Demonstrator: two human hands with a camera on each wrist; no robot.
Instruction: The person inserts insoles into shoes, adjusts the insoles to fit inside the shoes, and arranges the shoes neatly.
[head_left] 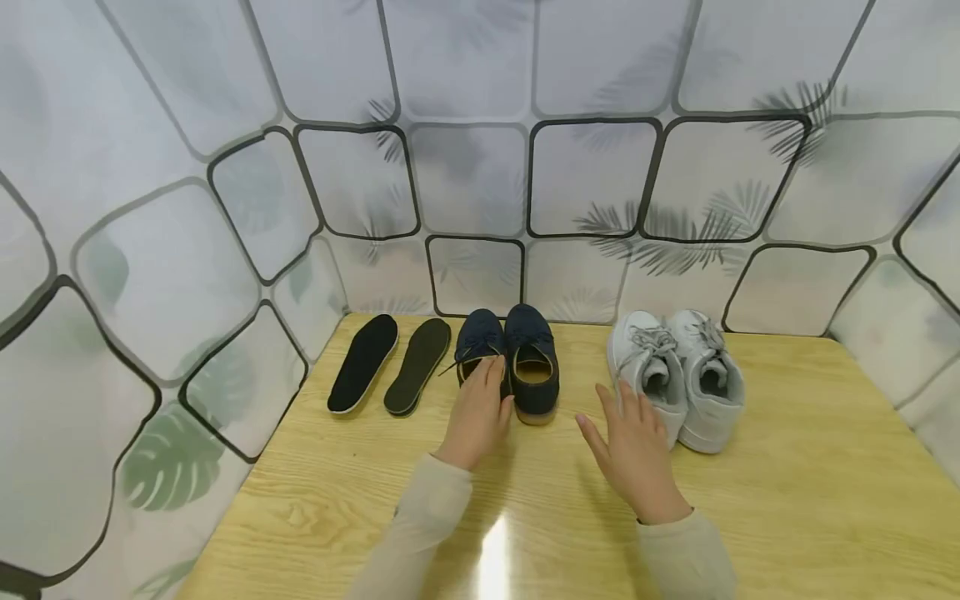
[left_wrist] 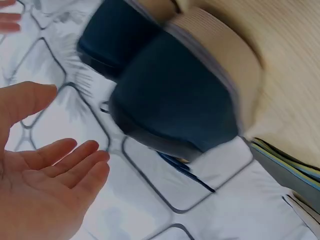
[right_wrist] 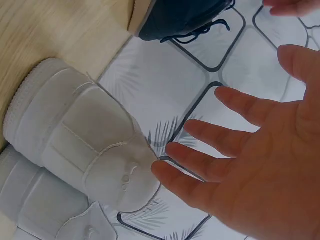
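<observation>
The left hand is extending with fingers straight and thumb apart, partly covering one navy shoe, with the second navy shoe standing just to its right and a black insole and a dark grey insole lying on the desk to its left; contact cannot be confirmed, as the left wrist view is blurring the shoes. The right hand is spreading its fingers near one white shoe, the second white shoe standing farther to its right.
</observation>
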